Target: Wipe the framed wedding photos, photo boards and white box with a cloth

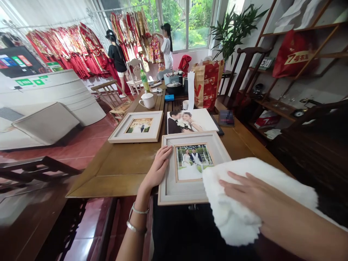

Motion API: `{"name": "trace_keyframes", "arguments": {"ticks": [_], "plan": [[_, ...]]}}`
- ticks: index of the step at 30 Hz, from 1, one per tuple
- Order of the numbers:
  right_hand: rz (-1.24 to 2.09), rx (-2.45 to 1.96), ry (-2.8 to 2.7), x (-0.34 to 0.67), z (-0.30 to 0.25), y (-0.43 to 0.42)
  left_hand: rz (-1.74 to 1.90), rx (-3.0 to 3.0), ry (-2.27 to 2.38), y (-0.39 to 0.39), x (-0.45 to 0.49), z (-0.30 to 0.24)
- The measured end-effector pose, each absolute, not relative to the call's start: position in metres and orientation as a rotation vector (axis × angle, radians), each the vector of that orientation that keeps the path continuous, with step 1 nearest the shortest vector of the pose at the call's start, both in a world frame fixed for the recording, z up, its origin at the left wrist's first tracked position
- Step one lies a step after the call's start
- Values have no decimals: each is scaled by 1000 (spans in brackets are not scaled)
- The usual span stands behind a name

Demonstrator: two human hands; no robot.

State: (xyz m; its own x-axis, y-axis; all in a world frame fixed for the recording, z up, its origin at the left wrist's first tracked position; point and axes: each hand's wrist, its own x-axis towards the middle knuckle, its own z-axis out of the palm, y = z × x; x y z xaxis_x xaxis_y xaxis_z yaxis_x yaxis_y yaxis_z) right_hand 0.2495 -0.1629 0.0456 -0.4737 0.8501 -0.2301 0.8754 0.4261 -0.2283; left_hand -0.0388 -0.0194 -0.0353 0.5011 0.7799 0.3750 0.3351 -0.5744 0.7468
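Note:
A picture frame (185,194) with a pale mat and a wedding photo lies at the table's near edge, partly overhanging it. My left hand (160,165) grips its left side, fingers along the border and the thumb out of sight. Over the lower right of the frame is a fluffy white towel (233,217), which covers that corner. My right hand (244,192) presses on the towel, its fingers spread over the cloth and some folds bunched under the palm. A second picture frame (160,130) lies flat farther left, and a large wedding print (206,121) lies just behind the first.
On the wooden table (116,166) stand a white lidded teapot (147,100), a green bottle (144,80), a blue box (169,97) and a red-and-tan paper bag (208,85). Two people are by racks of red garments (67,50). A chair (241,76) and shelves are on the right.

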Motion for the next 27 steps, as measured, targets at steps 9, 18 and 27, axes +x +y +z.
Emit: {"name": "trace_keyframes", "arguments": {"ticks": [9,18,27], "plan": [[-36,1794,2709,260,36,-70,970,2135,903,-21,-38,-33],[-38,1885,2592,241,35,-14,996,2155,923,-20,-39,-37],[-560,1416,2785,245,65,-111,997,2140,932,-20,-38,-36]]}}
